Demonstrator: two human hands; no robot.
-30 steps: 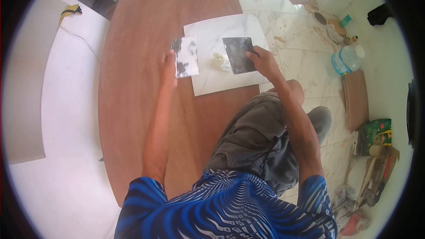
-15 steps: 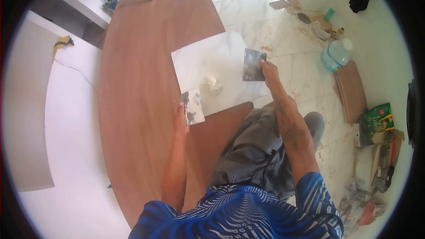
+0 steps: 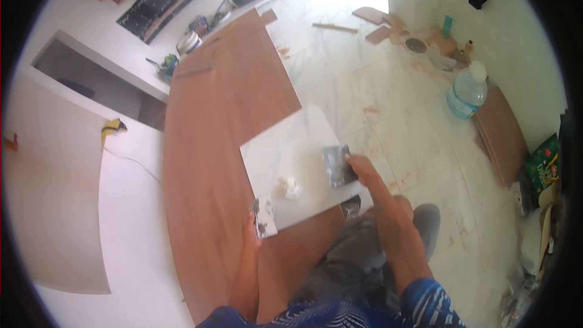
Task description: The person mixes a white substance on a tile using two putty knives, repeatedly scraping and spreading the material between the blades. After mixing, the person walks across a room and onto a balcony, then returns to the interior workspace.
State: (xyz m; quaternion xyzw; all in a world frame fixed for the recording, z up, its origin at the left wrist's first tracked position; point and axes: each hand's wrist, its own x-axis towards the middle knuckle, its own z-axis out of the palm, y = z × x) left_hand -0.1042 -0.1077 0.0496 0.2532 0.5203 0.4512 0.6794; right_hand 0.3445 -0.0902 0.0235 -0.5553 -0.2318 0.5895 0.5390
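A white square board or tile [image 3: 273, 146] lies partly over the brown plywood sheet [image 3: 209, 164], with a lump of cream putty [image 3: 289, 187] near its middle. My left hand [image 3: 249, 231] grips a flat scraper blade [image 3: 265, 215], smeared with white putty and dark patches, at the board's near-left corner. In my right hand [image 3: 362, 170] is a dark metal scraper blade [image 3: 337, 167], pinched along its right edge and overlapping the right side of the board. A thin, smeared film of putty shows between the lump and that blade.
Pale marble-look tile floor [image 3: 401, 140] stretches to the right. Along the right wall stand a large water bottle [image 3: 467, 92], leaning brown panels [image 3: 501, 136] and a green bag [image 3: 542, 167]. Wood offcuts [image 3: 379, 33] lie at the back. A white tub [image 3: 189, 42] stands by the plywood's far end.
The view has tilted up, so the board and hands sit lower in it. My right hand's scraper has moved slightly left and nearer over the board; the left stays at the corner.
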